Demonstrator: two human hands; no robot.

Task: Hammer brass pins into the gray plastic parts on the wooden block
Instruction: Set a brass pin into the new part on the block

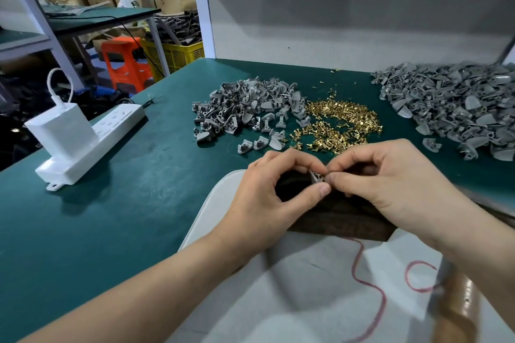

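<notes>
My left hand (274, 189) pinches a small gray plastic part (316, 176) between thumb and forefinger above the dark wooden block (340, 217). My right hand (390, 184) meets it from the right, fingertips pinched together at the part; whatever they hold is too small to make out. A heap of brass pins (341, 122) lies just beyond the hands. A pile of gray plastic parts (242, 108) lies to its left and a larger pile of gray parts (457, 108) to its right. A wooden hammer handle (457, 312) lies at the lower right.
A white power strip (92, 145) with a charger plugged in sits on the green table (125, 217) at the left. A white sheet (306, 287) with a red string (376, 298) lies under the block. A gray wall panel closes the back.
</notes>
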